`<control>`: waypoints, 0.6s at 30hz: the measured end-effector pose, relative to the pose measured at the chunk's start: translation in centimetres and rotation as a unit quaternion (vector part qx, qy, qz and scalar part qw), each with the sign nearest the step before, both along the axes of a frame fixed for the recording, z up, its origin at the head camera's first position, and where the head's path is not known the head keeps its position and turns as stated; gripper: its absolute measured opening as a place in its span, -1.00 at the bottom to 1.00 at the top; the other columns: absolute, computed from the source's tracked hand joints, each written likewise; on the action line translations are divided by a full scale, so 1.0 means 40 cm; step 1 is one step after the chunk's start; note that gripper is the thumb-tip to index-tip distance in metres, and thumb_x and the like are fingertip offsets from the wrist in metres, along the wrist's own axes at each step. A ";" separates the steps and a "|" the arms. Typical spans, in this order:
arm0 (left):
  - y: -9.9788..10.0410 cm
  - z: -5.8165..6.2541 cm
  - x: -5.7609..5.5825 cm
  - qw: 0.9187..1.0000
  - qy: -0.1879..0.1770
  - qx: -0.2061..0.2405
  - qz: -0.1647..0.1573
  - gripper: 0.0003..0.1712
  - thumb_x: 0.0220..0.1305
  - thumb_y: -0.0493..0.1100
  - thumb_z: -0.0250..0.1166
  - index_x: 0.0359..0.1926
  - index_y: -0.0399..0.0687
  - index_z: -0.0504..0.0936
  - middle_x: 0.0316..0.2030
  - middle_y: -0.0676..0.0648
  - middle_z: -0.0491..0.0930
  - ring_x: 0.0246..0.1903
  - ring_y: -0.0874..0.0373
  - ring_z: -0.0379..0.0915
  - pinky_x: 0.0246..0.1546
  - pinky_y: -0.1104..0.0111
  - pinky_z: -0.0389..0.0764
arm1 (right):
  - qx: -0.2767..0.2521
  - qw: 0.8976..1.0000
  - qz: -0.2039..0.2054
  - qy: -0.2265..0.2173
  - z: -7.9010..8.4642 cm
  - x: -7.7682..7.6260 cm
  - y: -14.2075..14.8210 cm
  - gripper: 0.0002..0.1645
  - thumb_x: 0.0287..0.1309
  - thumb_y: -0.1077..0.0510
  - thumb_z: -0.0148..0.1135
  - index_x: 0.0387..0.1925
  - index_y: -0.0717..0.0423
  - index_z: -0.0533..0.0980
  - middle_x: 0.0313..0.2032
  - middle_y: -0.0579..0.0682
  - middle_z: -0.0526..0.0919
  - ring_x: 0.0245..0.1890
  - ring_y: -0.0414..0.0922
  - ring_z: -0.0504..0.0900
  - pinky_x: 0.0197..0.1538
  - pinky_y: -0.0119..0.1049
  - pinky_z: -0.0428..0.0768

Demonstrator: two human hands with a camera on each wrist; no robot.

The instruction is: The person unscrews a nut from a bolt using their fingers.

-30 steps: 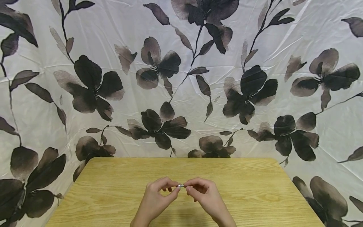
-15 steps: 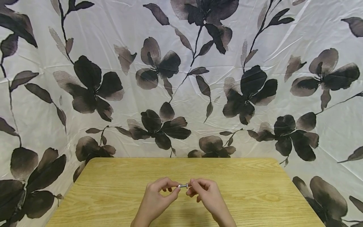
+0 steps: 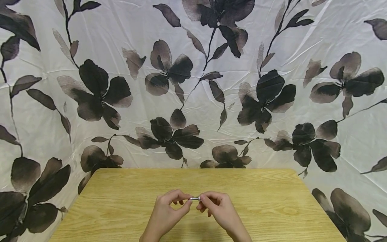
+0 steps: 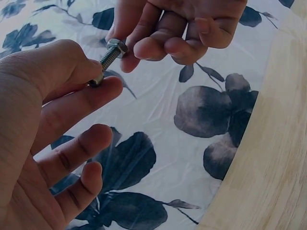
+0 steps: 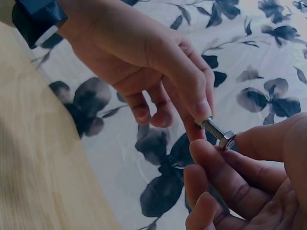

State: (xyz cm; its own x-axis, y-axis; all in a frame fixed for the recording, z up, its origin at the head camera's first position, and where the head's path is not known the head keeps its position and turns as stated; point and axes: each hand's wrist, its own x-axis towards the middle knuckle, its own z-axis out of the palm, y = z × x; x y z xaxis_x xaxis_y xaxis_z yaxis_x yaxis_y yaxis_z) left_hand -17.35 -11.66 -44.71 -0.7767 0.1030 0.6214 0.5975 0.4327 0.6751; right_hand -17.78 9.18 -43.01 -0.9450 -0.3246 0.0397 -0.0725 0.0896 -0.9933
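A small silver threaded bolt (image 3: 195,198) lies level between both hands, above the table. My left hand (image 3: 169,210) pinches its left end between thumb and index finger. In the left wrist view the bare thread (image 4: 110,57) shows between the hands, and the left hand's other fingers are spread away from it. My right hand (image 3: 222,208) has its thumb and forefinger around the hexagonal piece (image 5: 228,139) at the bolt's right end, with the remaining fingers loosely bent below. The left fingertips hide part of the opposite end.
Beneath the hands spreads a light wood-grain table (image 3: 121,188) with rounded far corners. A white cloth (image 3: 229,114) printed with dark flowers hangs behind it and at both sides. A black wrist strap device (image 5: 38,19) sits on the left wrist.
The right fingers first covered more of the bolt, then shifted right and exposed its hexagonal end. Since then the right thumb has come down and left onto that end. The left hand stays still.
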 end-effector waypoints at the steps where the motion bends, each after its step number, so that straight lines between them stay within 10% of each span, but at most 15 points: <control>1: 0.000 0.000 0.000 1.000 -0.001 0.000 0.000 -0.70 0.09 -0.31 0.56 -0.35 0.26 0.75 -0.39 0.34 0.71 -0.42 0.44 0.54 -0.38 0.42 0.58 | -0.001 1.000 0.001 0.003 0.001 0.000 -0.001 -0.58 0.43 -0.03 0.25 -0.04 0.28 0.68 -0.31 0.10 0.77 -0.33 -0.18 0.70 -0.33 -0.39 0.57; 18: 0.000 0.004 0.003 1.000 -0.015 0.000 0.003 -0.69 0.07 -0.33 0.56 -0.35 0.25 0.75 -0.40 0.35 0.70 -0.43 0.44 0.54 -0.38 0.42 0.57 | -0.010 0.999 0.009 0.049 0.000 0.003 -0.002 -0.67 0.38 0.14 0.31 0.05 0.27 0.63 -0.15 0.26 0.71 -0.28 -0.20 0.68 -0.26 -0.34 0.62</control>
State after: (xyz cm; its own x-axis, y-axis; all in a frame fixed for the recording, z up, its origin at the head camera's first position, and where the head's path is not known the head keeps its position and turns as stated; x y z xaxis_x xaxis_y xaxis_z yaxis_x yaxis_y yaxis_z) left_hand -17.23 -11.67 -44.56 -0.7959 0.0984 0.5973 0.5738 0.4370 0.6927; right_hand -17.65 9.10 -43.00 -0.9306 -0.3388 0.1388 -0.1713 0.0679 -0.9829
